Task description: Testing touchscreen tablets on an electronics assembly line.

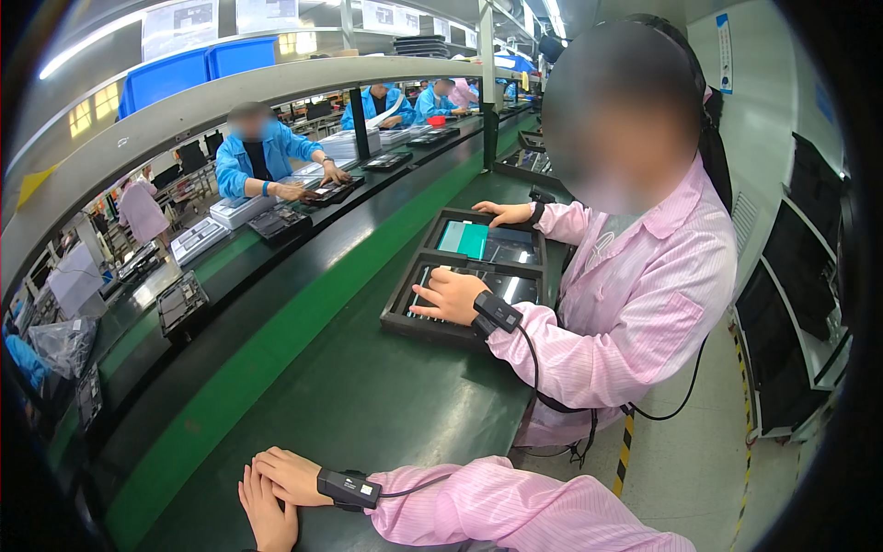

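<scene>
Hands overlap at the smooth, glossy green tabletop.

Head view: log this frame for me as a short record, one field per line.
Left hand: on the green work surface, holding nothing visible
Right hand: laid over the left hand; black device at its wrist
Nearby co-worker: pink jacket, hands at a black tray
Tray contents: flat panels
Background: blue-jacketed co-worker handling a dark unit

Slants as a green bench from seven o'clock to one; carries a tray near dial centre, a second tray at one.
</scene>
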{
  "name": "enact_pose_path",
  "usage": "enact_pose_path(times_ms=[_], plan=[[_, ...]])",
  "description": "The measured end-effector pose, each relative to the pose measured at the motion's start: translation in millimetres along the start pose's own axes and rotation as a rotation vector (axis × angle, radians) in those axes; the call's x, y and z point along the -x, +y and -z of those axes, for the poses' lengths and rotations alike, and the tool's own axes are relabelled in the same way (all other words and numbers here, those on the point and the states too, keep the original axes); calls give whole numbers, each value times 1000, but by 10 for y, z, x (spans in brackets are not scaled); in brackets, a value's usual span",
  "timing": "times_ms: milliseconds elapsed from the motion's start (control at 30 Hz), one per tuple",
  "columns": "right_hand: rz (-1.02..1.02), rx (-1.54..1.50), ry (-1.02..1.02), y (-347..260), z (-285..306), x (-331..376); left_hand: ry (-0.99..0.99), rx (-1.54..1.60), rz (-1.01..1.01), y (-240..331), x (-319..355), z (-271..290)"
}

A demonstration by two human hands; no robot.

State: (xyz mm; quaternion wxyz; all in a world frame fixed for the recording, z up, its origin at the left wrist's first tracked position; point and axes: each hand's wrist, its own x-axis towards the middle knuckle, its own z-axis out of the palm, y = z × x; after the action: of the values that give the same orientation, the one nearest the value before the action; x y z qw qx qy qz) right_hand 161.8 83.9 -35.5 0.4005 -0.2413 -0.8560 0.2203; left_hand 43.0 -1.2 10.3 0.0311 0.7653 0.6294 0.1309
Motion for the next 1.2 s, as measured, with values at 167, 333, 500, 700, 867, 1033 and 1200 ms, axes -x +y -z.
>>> enact_pose_path(times_ms=[167, 333, 500, 700, 867, 1033, 1200], plan=[[-27, -6, -63, 0, 12, -7, 5, -78, -13, -24, -6, -27], [-29, 10, -64, 14, 0, 4, 11, -16, -4, -34, -2, -42], [63, -9, 97, 42, -73, 3, 1, -11, 3, -28, -4, -32], [5, -15, 1, 6, -13, -1, 2, -9, -11, -19, 2, -23], [-50, -3, -36, -60, 63, 22, -1, -15, -15, -27, 25, -17], [-38, -41, -69, -46, 77, 6, 8, -32, -19, -28, 20, -15], [2, -50, 4, -16, 49, 17, 7, -33, -15, -19, 9, -19]])
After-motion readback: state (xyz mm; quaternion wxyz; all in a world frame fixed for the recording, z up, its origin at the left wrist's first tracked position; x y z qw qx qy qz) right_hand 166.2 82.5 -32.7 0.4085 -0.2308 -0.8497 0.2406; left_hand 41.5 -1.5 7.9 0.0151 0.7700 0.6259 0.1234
